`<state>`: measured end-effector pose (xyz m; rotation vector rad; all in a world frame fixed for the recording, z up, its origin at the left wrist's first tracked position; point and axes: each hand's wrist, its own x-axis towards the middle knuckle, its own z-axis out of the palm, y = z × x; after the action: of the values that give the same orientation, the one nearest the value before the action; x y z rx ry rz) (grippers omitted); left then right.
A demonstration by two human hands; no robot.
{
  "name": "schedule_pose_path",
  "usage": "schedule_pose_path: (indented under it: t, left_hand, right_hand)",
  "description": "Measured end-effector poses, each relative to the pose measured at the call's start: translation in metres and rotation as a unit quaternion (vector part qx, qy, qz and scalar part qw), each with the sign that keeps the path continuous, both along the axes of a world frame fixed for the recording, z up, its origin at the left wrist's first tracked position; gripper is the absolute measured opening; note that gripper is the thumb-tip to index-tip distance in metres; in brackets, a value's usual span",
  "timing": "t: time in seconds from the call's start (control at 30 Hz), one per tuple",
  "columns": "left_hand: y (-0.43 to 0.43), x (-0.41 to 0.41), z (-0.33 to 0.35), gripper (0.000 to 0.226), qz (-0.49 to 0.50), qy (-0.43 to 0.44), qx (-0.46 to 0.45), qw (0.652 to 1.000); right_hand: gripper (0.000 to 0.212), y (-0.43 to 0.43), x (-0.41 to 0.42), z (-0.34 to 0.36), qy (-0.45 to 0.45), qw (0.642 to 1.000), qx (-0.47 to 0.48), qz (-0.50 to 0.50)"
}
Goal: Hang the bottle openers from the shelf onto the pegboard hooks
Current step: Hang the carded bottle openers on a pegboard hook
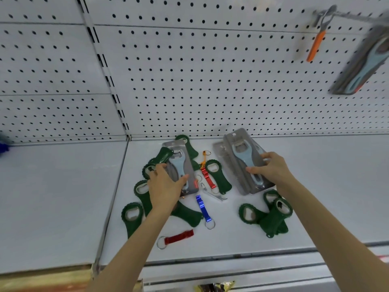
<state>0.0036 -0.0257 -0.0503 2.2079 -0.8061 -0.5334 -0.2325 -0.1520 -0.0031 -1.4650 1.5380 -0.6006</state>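
Observation:
On the white shelf lie several green bottle openers, two red keychain openers, a blue one and carded light-blue openers. My left hand grips the lower part of a carded blue opener lying on the green ones. My right hand grips another carded blue opener, tilted up from the shelf. At the upper right of the pegboard, a hook carries an orange-handled opener and a carded blue opener.
A second shelf panel lies to the left, divided by a slotted upright. A blue object shows at the far left edge. The shelf's front rail runs below my forearms.

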Motion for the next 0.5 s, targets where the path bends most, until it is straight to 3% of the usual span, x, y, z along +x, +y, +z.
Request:
schedule_pose_path:
  t: [0.33,0.5]
  left_hand:
    - [-0.0008,-0.0041,-0.0008,0.075,0.007,-0.070,0.045,0.997]
    - [-0.0027,-0.0032,-0.0049,0.074,0.014,-0.018,0.001,1.000]
  right_hand:
    - [0.053,0.0034,0.0020,0.0006,-0.001,1.000,0.008,-0.008]
    - [0.055,0.0036,0.0020,0.0000,-0.008,1.000,0.013,-0.012]
